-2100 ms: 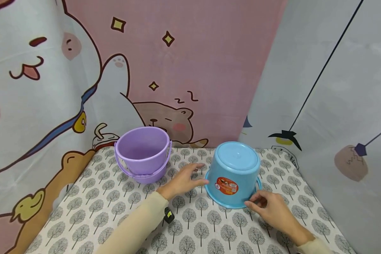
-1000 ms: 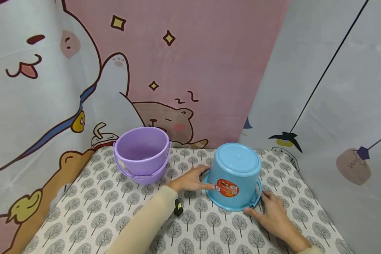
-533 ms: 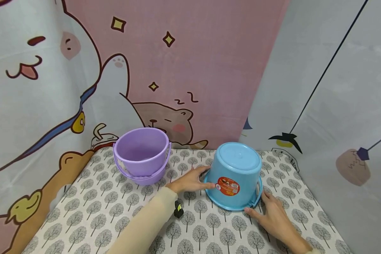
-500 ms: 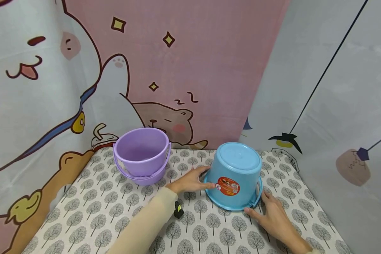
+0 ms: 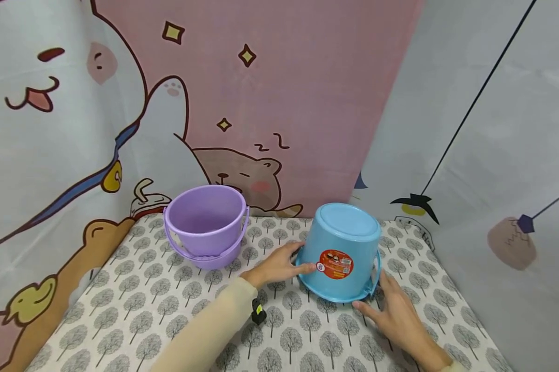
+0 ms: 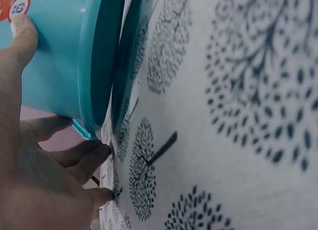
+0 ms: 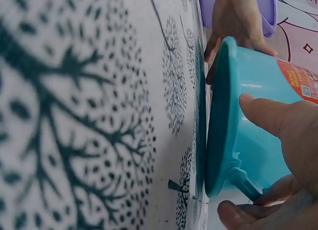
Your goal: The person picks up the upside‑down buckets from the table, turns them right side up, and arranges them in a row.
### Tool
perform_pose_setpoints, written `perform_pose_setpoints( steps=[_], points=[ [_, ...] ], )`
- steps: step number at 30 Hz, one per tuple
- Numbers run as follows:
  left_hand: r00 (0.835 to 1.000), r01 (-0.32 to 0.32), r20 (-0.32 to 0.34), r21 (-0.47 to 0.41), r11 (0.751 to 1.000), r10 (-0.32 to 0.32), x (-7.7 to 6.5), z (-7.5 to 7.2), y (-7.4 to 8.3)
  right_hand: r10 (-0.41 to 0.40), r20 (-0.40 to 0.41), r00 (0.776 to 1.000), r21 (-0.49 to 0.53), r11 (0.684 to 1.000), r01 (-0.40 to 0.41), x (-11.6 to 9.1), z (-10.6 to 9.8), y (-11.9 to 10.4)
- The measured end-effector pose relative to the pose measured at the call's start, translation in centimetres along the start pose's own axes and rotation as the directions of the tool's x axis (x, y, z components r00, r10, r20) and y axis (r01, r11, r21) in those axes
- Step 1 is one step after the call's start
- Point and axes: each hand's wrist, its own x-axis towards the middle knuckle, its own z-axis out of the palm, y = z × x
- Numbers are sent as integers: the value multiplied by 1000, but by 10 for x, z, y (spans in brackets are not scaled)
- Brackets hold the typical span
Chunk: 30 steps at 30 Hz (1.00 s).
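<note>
A light blue plastic bucket (image 5: 342, 235), upside down with an orange-red label, is slightly raised off the cloth; in both wrist views its rim shows a gap beneath. My left hand (image 5: 276, 266) holds its left side, thumb on the wall beside the label and fingers around the far side by the rim. On the other side my right hand (image 5: 395, 310) grips near the rim, thumb (image 7: 263, 113) against the wall and fingers by the hanging handle (image 7: 243, 180). A purple bucket (image 5: 209, 240) stands upright at the left, its handle hanging in front.
A tree-print cloth (image 5: 290, 338) covers the table. Cartoon-printed curtains (image 5: 302, 103) close in the back and sides. A small black object (image 5: 258, 312) shows just below my left wrist.
My left hand has moved right onto the blue bucket, and my right hand has settled on its other side. Since half a second ago, the bucket has risen slightly between them. The purple bucket stays put.
</note>
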Motion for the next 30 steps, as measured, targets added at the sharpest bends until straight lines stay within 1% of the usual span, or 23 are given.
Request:
perform_pose_setpoints(
  steps=[3, 8, 12, 15, 17, 22, 25, 30],
  points=[
    [1000, -14, -24, -12, 1000, 14, -4, -4, 1, -19, -12, 1000, 8, 1000, 19, 2, 0, -3],
    [998, -46, -52, -71, 996, 42, -13, -7, 2, -27, -33, 999, 33, 999, 28, 2, 0, -7],
    [996, -39, -80, -148, 988, 28, -20, -6, 4, -39, -77, 996, 45, 998, 43, 1, 0, -11],
    [994, -26, -109, -200, 979, 4, -25, -6, 6, -66, -115, 991, 80, 994, 75, -1, 0, -13],
    [992, -20, -128, -218, 976, -8, -28, -7, 9, -79, -127, 989, 113, 989, 93, -2, 2, -14],
    [987, -25, -160, -237, 971, -14, -34, -12, 18, -91, -151, 984, 190, 974, 120, -3, 2, -17],
    [984, -31, -179, -255, 966, -16, -37, -15, 22, -122, -201, 972, 230, 959, 168, -3, 2, -19],
    [979, -41, -201, -283, 958, -18, -42, -18, 27, -198, -311, 929, 256, 924, 283, -5, 4, -22]
  ],
)
